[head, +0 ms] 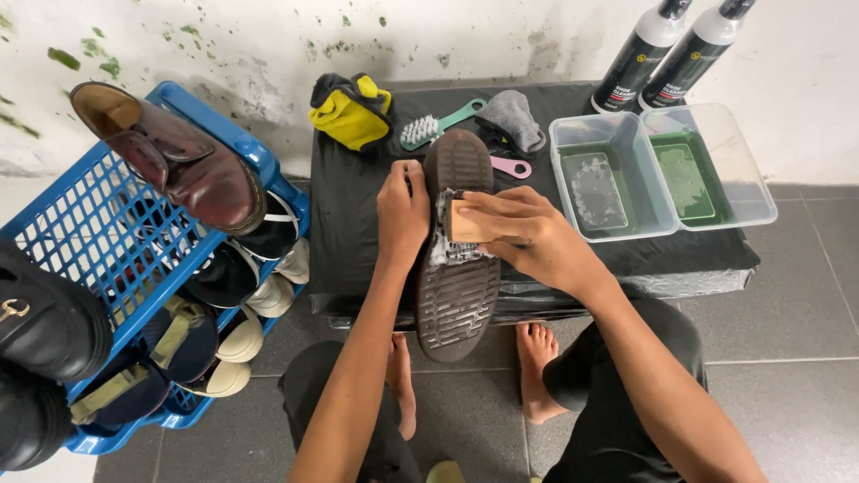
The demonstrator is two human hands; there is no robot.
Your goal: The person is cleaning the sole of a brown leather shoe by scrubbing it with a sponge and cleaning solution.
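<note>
Two hands at work: both are on one upturned shoe over a black-covered low table (358, 224).
Blue crate (63, 233): largest thing in view, tilted at the left, holding several shoes, with a brown leather shoe (170, 152) lying on its rim.
Shoe (458, 259): sole up, long axis running from the table's far side toward the person, heel end overhanging the near edge; it lies between the two hands.
Clear tubs (662, 170): two side by side at the right of the table, each with greenish water, well apart from the shoe.
Right hand (528, 237): closed around a small wooden-backed brush (470, 224), pressing it flat on the mid-sole, where white foam shows.
Left hand (403, 210): curled against the shoe's left edge, steadying it; equally near the shoe as the right.
Behind the shoe: a yellow and black cloth (353, 112), a green-handled brush (438, 125), a grey cloth (514, 121), and what may be a pink brush handle (512, 166).
</note>
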